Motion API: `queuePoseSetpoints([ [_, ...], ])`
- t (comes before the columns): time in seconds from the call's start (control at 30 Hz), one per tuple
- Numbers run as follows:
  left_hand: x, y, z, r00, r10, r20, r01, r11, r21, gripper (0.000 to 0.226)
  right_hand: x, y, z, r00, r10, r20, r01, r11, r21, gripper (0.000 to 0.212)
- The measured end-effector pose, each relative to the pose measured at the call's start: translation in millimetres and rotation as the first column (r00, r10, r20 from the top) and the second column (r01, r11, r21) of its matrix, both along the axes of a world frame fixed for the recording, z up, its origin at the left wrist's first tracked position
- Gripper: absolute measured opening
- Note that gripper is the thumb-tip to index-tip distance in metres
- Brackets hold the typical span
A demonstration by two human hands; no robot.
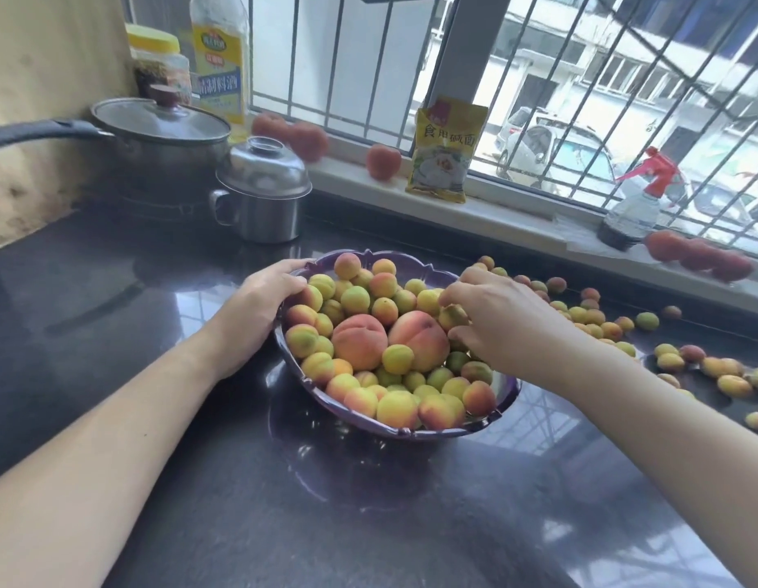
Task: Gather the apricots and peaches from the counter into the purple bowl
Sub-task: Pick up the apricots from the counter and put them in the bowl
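Observation:
A purple scalloped bowl (415, 435) stands mid-counter, heaped with several yellow-orange apricots and two larger peaches (359, 341). My left hand (270, 290) grips the bowl's far-left rim, thumb outside and fingers inside against the fruit. Over the bowl's right side my right hand (492, 316) holds an apricot (453, 317) in its curled fingers, just above the pile. Several more loose apricots (598, 320) lie scattered on the dark counter to the right of the bowl.
A lidded steel pot (262, 193) and a lidded pan (156, 137) stand behind the bowl at left. On the window sill are tomatoes (383, 162), a yellow packet (443, 150), a spray bottle (634, 205) and an oil bottle (219, 57).

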State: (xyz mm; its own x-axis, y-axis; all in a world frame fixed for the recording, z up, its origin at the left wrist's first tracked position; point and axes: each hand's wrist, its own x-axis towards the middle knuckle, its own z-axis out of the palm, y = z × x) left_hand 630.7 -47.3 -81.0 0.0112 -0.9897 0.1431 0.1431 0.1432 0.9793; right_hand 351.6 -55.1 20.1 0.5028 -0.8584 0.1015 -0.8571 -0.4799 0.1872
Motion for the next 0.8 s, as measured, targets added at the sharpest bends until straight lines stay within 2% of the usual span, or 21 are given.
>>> queuePoseSetpoints([
  [0.13,-0.2,-0.3,1.0,1.000,-0.003,-0.001,0.003,1.000,-0.002,0.048,-0.6,1.1,3.3,0.999,-0.036,0.041,0.035,0.999,0.020,0.025],
  [0.3,-0.7,1.8,2.4,1.000,-0.006,0.008,0.006,1.000,-0.011,0.045,-6.8,-4.5,-1.4,0.996,0.000,0.090,-0.002,1.000,0.030,0.021],
  [0.37,-1.8,2.4,3.2,1.000,-0.001,0.014,0.002,1.000,-0.012,0.035,-16.8,-8.3,-1.3,0.958,0.035,0.285,-0.030,0.999,-0.025,0.019],
  [0.4,-2.3,3.2,3.7,1.000,0.004,0.011,-0.004,1.000,-0.007,0.032,-22.0,-9.9,1.0,0.910,0.040,0.412,-0.005,0.996,-0.085,0.017],
  [0.47,-1.2,2.9,2.9,1.000,0.015,0.016,-0.015,1.000,-0.005,0.035,-37.5,-19.5,2.8,0.773,-0.006,0.635,0.132,0.980,-0.151,0.013],
  [0.5,-0.7,1.8,1.6,1.000,0.014,0.027,-0.013,1.000,-0.010,0.034,-46.5,-27.7,-0.4,0.711,-0.064,0.700,0.215,0.968,-0.129,0.016],
  [0.53,-1.0,1.3,0.9,1.000,0.006,0.028,-0.006,1.000,-0.012,0.035,-56.8,-38.5,-7.7,0.689,-0.138,0.711,0.287,0.953,-0.093,0.019],
  [0.63,-0.3,-2.1,0.3,0.999,0.052,0.010,-0.052,0.999,-0.013,0.046,-83.2,-73.8,-42.4,0.743,-0.334,0.581,0.405,0.914,0.007,0.024],
  [0.7,1.2,-6.1,0.7,0.991,0.126,-0.035,-0.127,0.991,-0.036,0.051,-88.5,-91.7,-59.6,0.792,-0.364,0.490,0.408,0.913,0.019,0.026],
  [0.8,2.0,-11.7,1.2,0.969,0.136,-0.208,-0.143,0.990,-0.018,0.052,-79.9,-116.0,-67.5,0.855,-0.344,0.388,0.371,0.929,0.006,0.035],
])
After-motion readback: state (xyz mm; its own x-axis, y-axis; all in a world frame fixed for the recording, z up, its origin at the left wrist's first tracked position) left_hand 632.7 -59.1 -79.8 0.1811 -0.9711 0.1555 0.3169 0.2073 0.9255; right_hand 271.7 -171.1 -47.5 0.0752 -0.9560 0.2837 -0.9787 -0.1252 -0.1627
